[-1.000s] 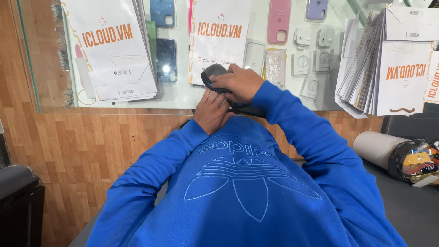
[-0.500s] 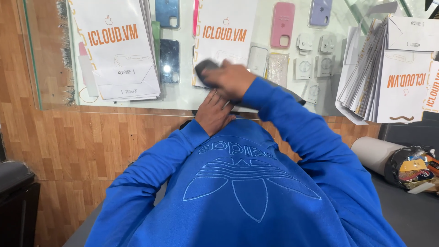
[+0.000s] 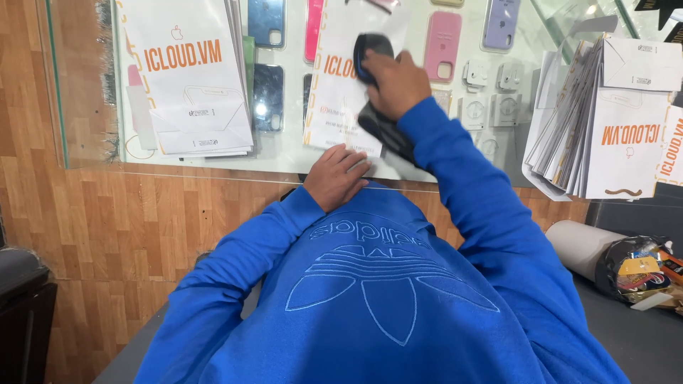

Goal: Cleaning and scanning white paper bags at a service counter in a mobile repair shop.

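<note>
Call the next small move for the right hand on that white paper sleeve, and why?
Probably draw the right hand and its dark cloth back down the white paper sleeve. The cloth sits near the sleeve's far end, so the near part seems unwiped, and the left hand presses on the near edge, pinning it to the glass counter.

Under the glass worktop (image 3: 85, 107) lie phone cases: a pink case (image 3: 442, 46), a lilac case (image 3: 501, 23) and a dark blue case (image 3: 267, 21). A stack of white paper sleeves (image 3: 192, 92) rests at left, another stack (image 3: 605, 128) at right. A paper roll (image 3: 580, 245) lies near what seems a crumpled wrapper (image 3: 640, 274).
</note>
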